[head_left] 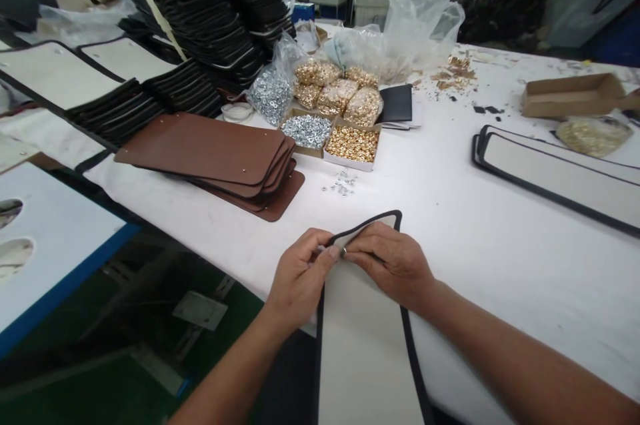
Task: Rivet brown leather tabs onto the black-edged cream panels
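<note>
A long pale panel with a black edge [367, 345] stretches from the bottom of the view up to both hands, its far end bent upward. My left hand [304, 278] grips the panel's left edge near that end, thumb on top. My right hand [393, 261] pinches a small shiny metal piece [343, 251] against the panel's face, close to the left thumb. Its exact kind is too small to tell. Beyond the hands, several loose silver metal pieces [343, 183] lie scattered on the white table [450, 245].
Open boxes of silver pieces [306, 131] and gold pieces [351, 143] stand behind, with filled plastic bags [333, 88]. Brown panels [210, 148] are stacked at left, tall dark stacks [200, 5] behind them. More black-edged panels [565, 171] and a cardboard box [573, 95] lie right.
</note>
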{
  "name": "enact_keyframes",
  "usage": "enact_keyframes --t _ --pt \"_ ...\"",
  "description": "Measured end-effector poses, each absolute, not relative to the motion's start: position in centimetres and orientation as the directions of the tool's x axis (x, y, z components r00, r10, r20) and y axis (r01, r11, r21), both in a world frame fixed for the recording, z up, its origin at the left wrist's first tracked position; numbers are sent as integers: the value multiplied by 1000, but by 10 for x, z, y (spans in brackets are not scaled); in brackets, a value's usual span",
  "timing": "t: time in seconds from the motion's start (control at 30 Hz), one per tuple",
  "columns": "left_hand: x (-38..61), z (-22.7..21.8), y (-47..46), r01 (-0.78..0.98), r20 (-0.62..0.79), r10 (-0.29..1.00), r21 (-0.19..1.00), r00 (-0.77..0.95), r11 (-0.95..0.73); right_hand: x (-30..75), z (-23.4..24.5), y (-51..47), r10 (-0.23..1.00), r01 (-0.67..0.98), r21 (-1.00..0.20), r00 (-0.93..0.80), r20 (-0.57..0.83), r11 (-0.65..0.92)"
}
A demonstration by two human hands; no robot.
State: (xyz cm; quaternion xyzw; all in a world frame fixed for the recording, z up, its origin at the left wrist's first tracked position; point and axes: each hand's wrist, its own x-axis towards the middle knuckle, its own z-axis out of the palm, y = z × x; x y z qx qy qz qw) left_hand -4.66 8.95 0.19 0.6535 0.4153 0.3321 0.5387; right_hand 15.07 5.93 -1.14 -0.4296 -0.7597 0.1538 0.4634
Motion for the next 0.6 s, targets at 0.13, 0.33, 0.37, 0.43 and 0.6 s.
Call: enact_keyframes --t 0.13,0.33,0.37,0.43,0.6 --pt "-46 2 89 179 2 902 980 432 -88 148 -11 59 804 523 -636 -188 564 568" --pt "-45 1 88 206 30 906 970 421 -128 145 -9 56 815 551 -636 -153 559 540" --pt "-45 0 88 210 32 907 969 420 -131 145 -9 56 815 558 -634 -146 560 536" --pt "-45 0 89 217 35 906 966 422 -138 143 -10 56 813 568 -627 -140 565 533" --pt "-45 -1 87 220 56 903 962 425 -163 141 -12 54 798 592 -634 -24 603 497"
